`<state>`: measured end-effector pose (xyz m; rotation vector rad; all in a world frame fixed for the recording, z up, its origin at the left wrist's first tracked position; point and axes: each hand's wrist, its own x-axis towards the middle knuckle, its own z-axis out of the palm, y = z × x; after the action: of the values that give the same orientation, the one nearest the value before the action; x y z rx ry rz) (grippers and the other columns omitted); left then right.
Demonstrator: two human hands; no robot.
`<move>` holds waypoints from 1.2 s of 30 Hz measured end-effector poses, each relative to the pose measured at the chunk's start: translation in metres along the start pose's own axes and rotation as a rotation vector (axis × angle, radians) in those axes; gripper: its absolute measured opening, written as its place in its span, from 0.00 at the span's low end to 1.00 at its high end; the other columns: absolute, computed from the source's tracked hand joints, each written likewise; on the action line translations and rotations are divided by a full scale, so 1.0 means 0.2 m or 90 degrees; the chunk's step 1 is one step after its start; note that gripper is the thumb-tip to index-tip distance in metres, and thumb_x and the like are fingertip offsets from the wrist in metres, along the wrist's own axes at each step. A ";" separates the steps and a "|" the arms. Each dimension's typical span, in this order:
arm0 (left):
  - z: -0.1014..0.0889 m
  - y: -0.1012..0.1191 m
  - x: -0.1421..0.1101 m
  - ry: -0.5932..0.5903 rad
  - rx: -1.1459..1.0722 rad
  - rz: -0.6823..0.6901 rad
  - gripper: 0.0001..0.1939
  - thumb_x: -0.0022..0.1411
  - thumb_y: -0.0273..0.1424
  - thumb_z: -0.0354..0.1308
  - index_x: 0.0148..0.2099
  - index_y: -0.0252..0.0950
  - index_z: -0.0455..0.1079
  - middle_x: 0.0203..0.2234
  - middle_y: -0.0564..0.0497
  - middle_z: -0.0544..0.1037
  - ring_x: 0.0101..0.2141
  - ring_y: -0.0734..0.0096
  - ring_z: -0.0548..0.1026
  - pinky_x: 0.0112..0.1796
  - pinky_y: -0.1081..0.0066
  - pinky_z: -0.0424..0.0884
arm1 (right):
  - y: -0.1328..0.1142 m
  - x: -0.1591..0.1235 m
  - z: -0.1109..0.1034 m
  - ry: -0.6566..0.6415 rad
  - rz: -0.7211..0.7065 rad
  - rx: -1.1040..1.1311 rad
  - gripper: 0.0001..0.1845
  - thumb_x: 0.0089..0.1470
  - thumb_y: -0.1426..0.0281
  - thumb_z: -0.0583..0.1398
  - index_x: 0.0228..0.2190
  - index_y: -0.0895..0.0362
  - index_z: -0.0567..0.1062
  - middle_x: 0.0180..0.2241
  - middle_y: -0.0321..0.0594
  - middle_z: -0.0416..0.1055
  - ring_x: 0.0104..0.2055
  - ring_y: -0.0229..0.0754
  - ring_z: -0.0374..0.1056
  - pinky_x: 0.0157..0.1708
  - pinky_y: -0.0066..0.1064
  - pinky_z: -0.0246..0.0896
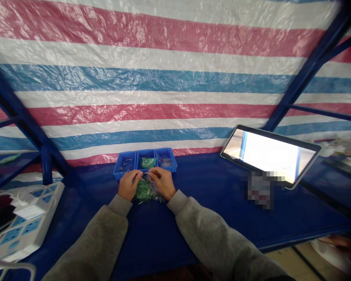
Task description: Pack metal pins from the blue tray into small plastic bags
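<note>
My left hand [130, 185] and my right hand [163, 182] meet above the blue table, fingertips pinched. Between them is a small thin rod-shaped piece [145, 173], light in colour; its exact kind is too small to make out. Under the hands lies a heap of green pieces and clear plastic [144, 191], partly covered by the fingers. Just beyond stand three joined blue bins. The left bin [116, 170] holds several thin metal-looking pieces, the middle bin [138, 153] has green pieces, and the right bin [174, 159] contains clear plastic items.
A tablet-like screen [269, 154] leans at the right, with a blurred-out patch in front. White power strips [43, 230] with plugs and cables lie at the left edge. Blue frame bars [307, 66] flank a striped plastic sheet [152, 82] behind the table [210, 203].
</note>
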<state>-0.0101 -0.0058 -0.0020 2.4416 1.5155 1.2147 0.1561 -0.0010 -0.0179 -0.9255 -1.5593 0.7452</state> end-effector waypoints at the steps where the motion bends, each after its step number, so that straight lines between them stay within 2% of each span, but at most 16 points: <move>1: 0.00 0.00 0.00 0.005 -0.001 0.003 0.14 0.64 0.37 0.46 0.36 0.35 0.70 0.29 0.50 0.78 0.32 0.69 0.74 0.37 0.71 0.67 | 0.00 0.00 0.00 0.001 -0.007 -0.004 0.09 0.54 0.66 0.56 0.32 0.58 0.74 0.25 0.36 0.72 0.25 0.36 0.68 0.30 0.26 0.63; 8: 0.01 0.00 0.00 0.040 -0.028 0.038 0.12 0.61 0.37 0.51 0.35 0.36 0.70 0.30 0.50 0.77 0.32 0.70 0.75 0.37 0.72 0.68 | 0.02 0.00 0.00 0.030 -0.032 -0.082 0.10 0.57 0.66 0.53 0.29 0.57 0.72 0.22 0.34 0.68 0.24 0.36 0.65 0.29 0.25 0.59; 21: 0.03 -0.02 -0.01 0.058 -0.023 0.058 0.11 0.62 0.36 0.51 0.34 0.35 0.71 0.29 0.50 0.78 0.30 0.71 0.75 0.35 0.73 0.69 | 0.00 -0.01 0.00 0.032 -0.083 -0.207 0.20 0.61 0.64 0.48 0.22 0.58 0.68 0.21 0.34 0.65 0.23 0.34 0.58 0.28 0.25 0.51; 26: 0.01 0.01 -0.01 0.013 -0.024 0.033 0.11 0.62 0.35 0.50 0.31 0.36 0.69 0.24 0.53 0.76 0.27 0.73 0.74 0.32 0.75 0.67 | -0.02 -0.01 0.00 0.038 -0.076 -0.194 0.20 0.61 0.64 0.48 0.21 0.58 0.69 0.19 0.34 0.63 0.22 0.34 0.57 0.26 0.25 0.50; 32: 0.00 0.01 -0.01 0.022 -0.020 0.024 0.12 0.63 0.35 0.49 0.31 0.36 0.68 0.23 0.53 0.75 0.26 0.73 0.73 0.31 0.75 0.66 | -0.02 -0.01 0.00 0.049 -0.057 -0.113 0.11 0.58 0.65 0.52 0.31 0.57 0.70 0.27 0.36 0.68 0.28 0.36 0.63 0.30 0.25 0.56; 36: 0.00 0.00 -0.01 0.030 -0.028 0.013 0.12 0.63 0.35 0.49 0.33 0.36 0.69 0.24 0.52 0.75 0.26 0.73 0.73 0.31 0.75 0.66 | -0.01 -0.01 0.00 0.043 -0.049 -0.084 0.09 0.57 0.66 0.53 0.32 0.56 0.70 0.30 0.37 0.69 0.30 0.37 0.65 0.31 0.26 0.59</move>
<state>-0.0107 -0.0076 -0.0041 2.4246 1.4620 1.3029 0.1555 -0.0037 -0.0181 -0.9709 -1.5900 0.5573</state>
